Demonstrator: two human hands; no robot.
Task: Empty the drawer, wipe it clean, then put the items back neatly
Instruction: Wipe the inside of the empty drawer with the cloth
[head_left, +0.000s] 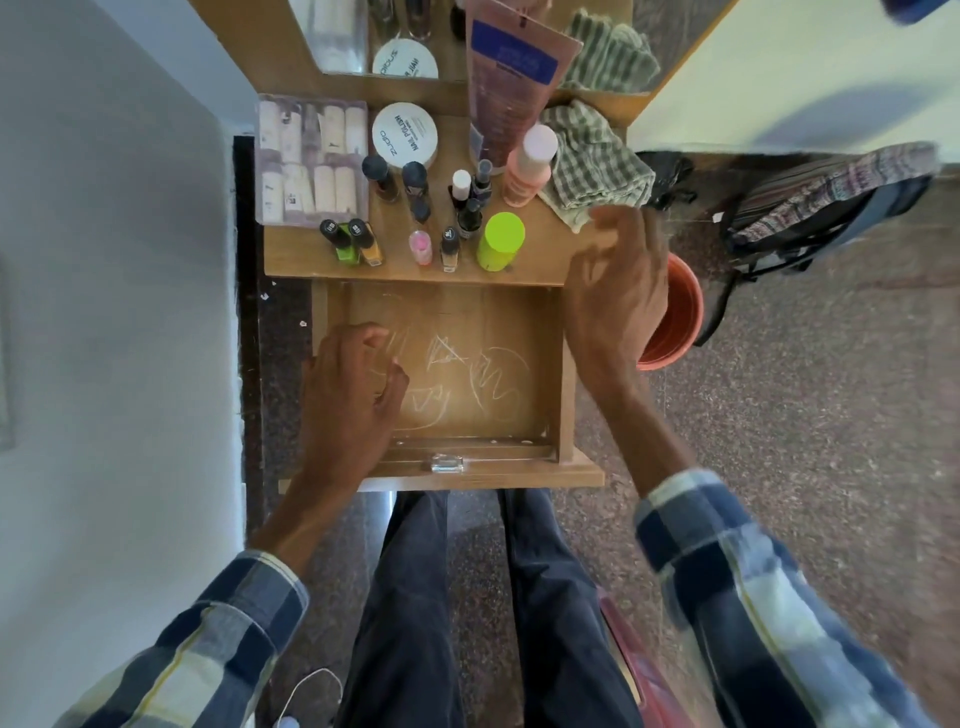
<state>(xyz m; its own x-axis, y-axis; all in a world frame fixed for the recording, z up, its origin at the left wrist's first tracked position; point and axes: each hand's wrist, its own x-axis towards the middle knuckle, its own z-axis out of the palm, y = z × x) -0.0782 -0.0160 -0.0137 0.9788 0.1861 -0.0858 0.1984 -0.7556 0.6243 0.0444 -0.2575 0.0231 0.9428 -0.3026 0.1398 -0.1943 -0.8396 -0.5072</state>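
I am looking down into the drawer (457, 364), which is pulled fully out below the front edge of the dresser top (415, 265). It is holding nothing now, only pale chalky scribbles across its wooden floor, so I judge the emptying done and the wiping due next.

My left hand (353, 395) is hanging over the drawer's left side with fingers loosely curled and gripping nothing; I cannot tell whether it is touching the floor of the drawer. My right hand (618, 291) is hovering over the right front corner of the top, fingers spread and relaxed, fingertips just short of the checked cloth (597, 166). I read this as a reach for the cloth, which is lying bunched at the right edge, handy for wiping.

The drawer's things are standing parked on the top, probably to keep them close for the return: nail polish bottles (358, 244) along the front edge, a neon green canister (501, 241) beside them, a peach bottle (527, 166) further back, a white round tub (405, 136) and a clear case of pale tubes (311, 161) at the left edge, and a tall pink tube (514, 78) leaning at the back.

The mirror above is doubling several items. The right hand is motion-blurred, and it is partly covering an orange bucket (675, 317) on the floor. A striped bag (831, 197) is lying beyond it.
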